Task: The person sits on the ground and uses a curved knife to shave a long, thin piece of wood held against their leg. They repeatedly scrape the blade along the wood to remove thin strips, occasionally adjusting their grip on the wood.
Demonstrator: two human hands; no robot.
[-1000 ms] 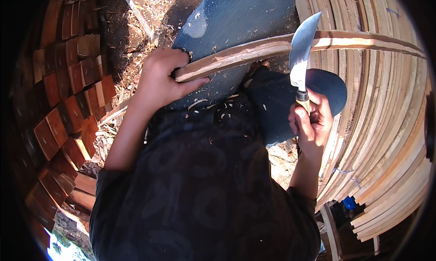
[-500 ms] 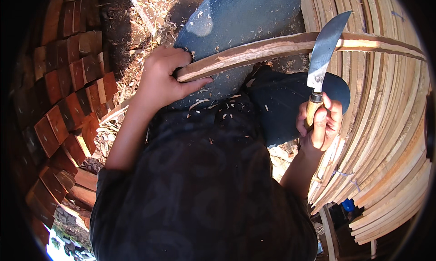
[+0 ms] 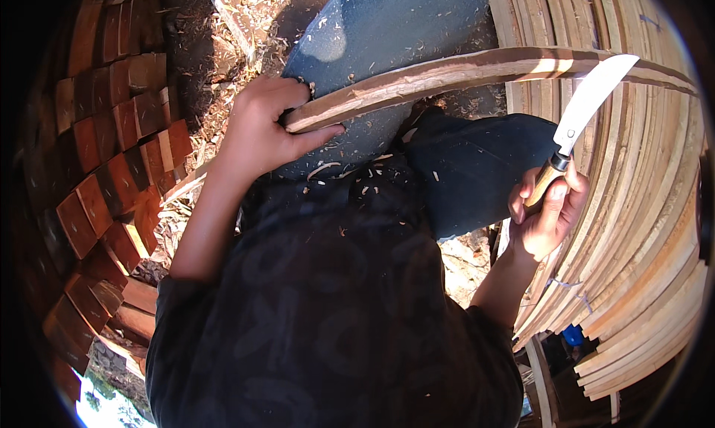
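Note:
A long wooden strip (image 3: pixel 417 85), brown with a paler rough face, runs from my left hand across my thigh to the far right, curving in the fisheye view. My left hand (image 3: pixel 269 122) is closed round its near end, thumb underneath. In my right hand (image 3: pixel 550 213) is a knife (image 3: pixel 592 104), held by its light wooden handle with a dark collar. The broad curved blade shines white in the sun and points up and right. Its upper part overlaps the strip in view; whether they touch I cannot tell.
Many long pale wooden strips (image 3: pixel 625 197) are stacked at the right. Reddish-brown wood pieces (image 3: pixel 93 197) are piled at the left. Shavings (image 3: pixel 223 63) cover the ground and dot my jeans (image 3: pixel 402 26). A small blue thing (image 3: pixel 572 335) shows under the right stack.
My right hand has moved right and slightly down, carrying the knife farther along the strip and tilting its blade more rightward. The left hand has barely shifted and keeps its hold.

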